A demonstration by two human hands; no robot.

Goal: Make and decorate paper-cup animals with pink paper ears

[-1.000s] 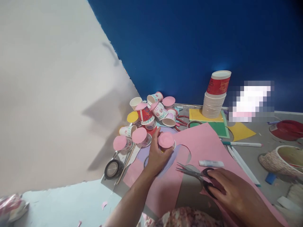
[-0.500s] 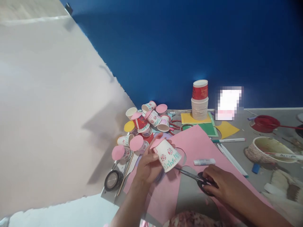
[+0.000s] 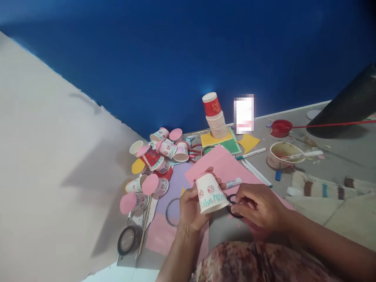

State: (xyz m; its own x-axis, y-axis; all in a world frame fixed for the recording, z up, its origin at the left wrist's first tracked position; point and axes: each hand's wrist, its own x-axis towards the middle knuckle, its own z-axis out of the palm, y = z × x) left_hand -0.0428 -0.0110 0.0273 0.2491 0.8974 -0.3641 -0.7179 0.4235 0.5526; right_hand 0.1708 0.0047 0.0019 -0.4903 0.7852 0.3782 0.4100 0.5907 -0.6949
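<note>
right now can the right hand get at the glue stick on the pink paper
Probably yes. The right hand rests on the scissors, and the glue stick lies just beyond them on the pink paper, uncovered. The decorated cup in the left hand sits beside that path, not across it.

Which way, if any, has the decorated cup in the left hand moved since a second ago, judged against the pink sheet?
Yes. The decorated cup stood upside down on the pink sheet; now the left hand holds it lifted and tilted, nearer the person.
</note>
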